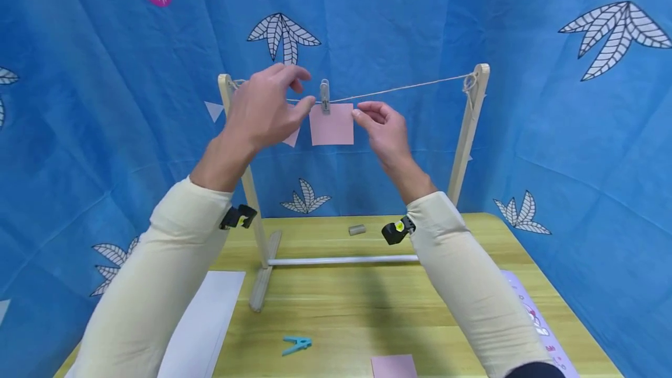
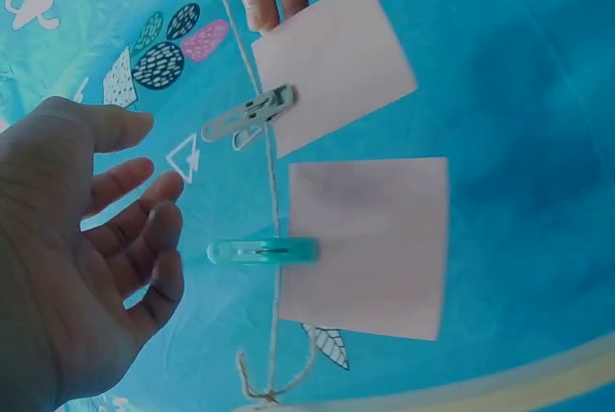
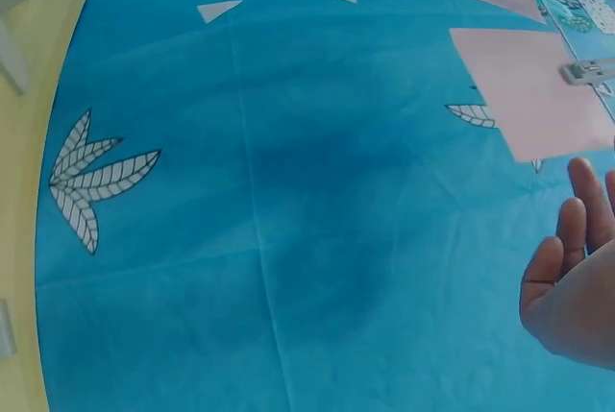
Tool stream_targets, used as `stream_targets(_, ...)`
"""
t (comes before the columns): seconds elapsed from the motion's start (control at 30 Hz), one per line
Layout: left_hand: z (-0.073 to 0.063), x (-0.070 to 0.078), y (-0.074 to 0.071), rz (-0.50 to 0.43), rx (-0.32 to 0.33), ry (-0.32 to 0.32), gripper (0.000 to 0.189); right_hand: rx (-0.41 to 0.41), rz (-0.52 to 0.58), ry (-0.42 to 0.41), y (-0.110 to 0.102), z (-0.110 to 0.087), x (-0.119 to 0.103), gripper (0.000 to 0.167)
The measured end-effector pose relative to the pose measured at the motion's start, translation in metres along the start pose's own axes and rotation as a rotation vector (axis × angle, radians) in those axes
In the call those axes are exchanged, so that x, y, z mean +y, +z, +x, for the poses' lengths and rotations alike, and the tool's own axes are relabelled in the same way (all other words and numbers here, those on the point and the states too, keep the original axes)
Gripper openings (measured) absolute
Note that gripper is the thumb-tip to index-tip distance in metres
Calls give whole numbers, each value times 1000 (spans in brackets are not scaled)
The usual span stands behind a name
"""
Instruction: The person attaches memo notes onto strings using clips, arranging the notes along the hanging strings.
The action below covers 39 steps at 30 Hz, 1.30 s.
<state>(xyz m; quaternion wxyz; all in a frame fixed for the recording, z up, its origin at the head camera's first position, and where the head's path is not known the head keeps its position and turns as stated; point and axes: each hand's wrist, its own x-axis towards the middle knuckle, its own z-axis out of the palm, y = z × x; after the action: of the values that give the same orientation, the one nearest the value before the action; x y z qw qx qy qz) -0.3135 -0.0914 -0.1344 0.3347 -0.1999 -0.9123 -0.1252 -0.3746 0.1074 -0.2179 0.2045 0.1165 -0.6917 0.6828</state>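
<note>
A pink square of paper hangs from a string, held by a grey clothespin. My left hand is just left of that clothespin, fingers loosely bent and holding nothing. At the paper's right edge is my right hand, its thumb and fingertips right at the edge. The right wrist view shows its fingers extended beside the paper. A second pink paper hangs from a teal clothespin on the same string; in the head view my left hand partly covers it.
Wooden posts hold the string, joined low down by a white bar. On the table lie a blue clothespin, another pink paper, white sheets, a small grey cylinder and a purple printed item.
</note>
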Motion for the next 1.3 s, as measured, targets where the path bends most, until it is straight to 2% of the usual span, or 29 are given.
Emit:
stream_targets(0.2, -27, -9, 10, -28, 90, 69, 37, -64, -136, -3, -12, -13, 9, 37)
stream_targets(0.3, -40, -13, 15, -43, 117, 78, 38, -122, -203, -22, -18, -21, 14, 38)
stream_targets(0.7, -81, -33, 41, -96, 128, 51, 37, -276, -387, -97, -40, -50, 27, 49)
stream_targets(1.03, -111, -43, 58, -140, 124, -9, 34, -366, -442, -41, -58, -80, 47, 52)
stream_targets(1.3, -137, -48, 73, -162, 88, -46, 34, -369, -437, -82, -62, -102, 66, 49)
